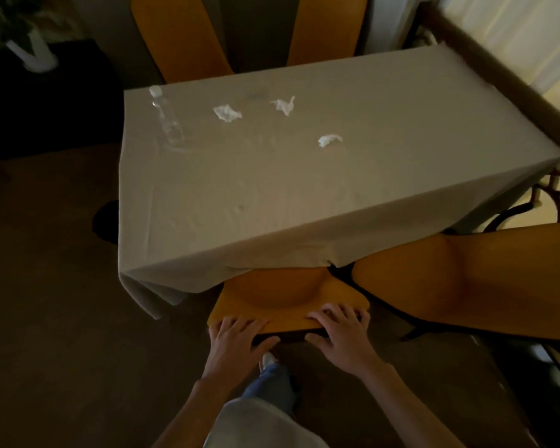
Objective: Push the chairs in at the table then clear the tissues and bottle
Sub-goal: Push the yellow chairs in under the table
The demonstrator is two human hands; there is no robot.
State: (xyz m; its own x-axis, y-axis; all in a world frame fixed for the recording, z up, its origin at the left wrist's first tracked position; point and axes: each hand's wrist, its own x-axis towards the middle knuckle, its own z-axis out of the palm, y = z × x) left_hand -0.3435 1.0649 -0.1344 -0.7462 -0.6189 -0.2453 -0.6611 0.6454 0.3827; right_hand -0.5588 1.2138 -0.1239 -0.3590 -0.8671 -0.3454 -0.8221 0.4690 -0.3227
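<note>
Both hands grip the top edge of the near chair's backrest (291,313). On the left, the left hand (236,334) has its fingers laid over the top of the backrest and its thumb hooked behind it. On the right, the right hand (338,331) holds the same way, fingers curled over the top edge and thumb down the back. Below the hands a jeans leg and a white shoe (268,358) show on the floor behind the chair.

That chair is yellow-orange, and its seat sits partly under the near edge of the table (272,195), with the hanging tablecloth touching the seat. A second chair (466,286) of the same colour stands just to its right, angled and drawn out from the table's near right corner. Two more chairs stand at the far side, the far left chair (178,37) and the far right chair (327,27), their backrests rising above the table's far edge.

On the pale cloth, a clear bottle (167,119) with a white cap stands upright near the far left corner. Three crumpled white tissues lie apart from one another: the left tissue (227,113) just right of the bottle, the far tissue (283,105) further right, and the right tissue (328,140) nearer the middle of the table.

Further out, a dim plant in a white pot (34,50) stands on a dark cabinet at far left, and a bright window area fills the far right.
</note>
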